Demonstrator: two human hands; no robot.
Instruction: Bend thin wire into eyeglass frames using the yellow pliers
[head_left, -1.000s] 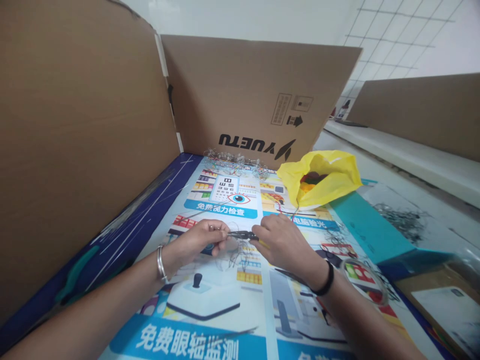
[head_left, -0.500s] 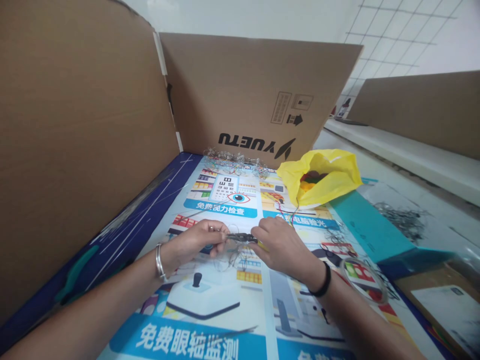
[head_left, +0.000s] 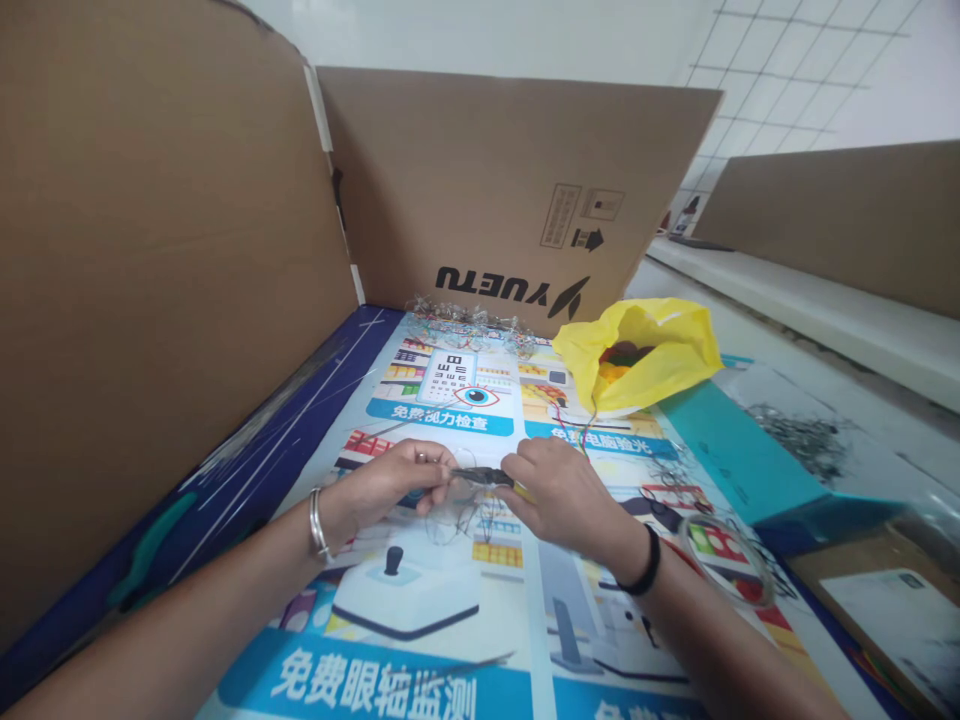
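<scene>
In the middle of the head view, my right hand (head_left: 556, 490) is closed round the handles of dark-jawed pliers (head_left: 484, 475), a bit of yellow grip showing by the thumb. The jaws point left and reach the fingertips of my left hand (head_left: 420, 475). That hand is pinched on thin wire (head_left: 450, 520), whose fine loops hang below the jaws. Exactly where the jaws meet the wire is too small to make out. Beneath both hands lies a printed sheet (head_left: 502, 580) with blue bands and pictures.
Cardboard panels (head_left: 480, 180) stand at the back and left. Tangled wire scraps (head_left: 480, 325) lie along the back panel. A yellow bag (head_left: 660, 350) holds coloured material. At right are a teal box (head_left: 750, 450), dark wire pieces (head_left: 802, 440) and a wire coil (head_left: 727, 560).
The plier jaws look slightly more spread and tilted than half a second ago. Both hands stay in nearly the same place.
</scene>
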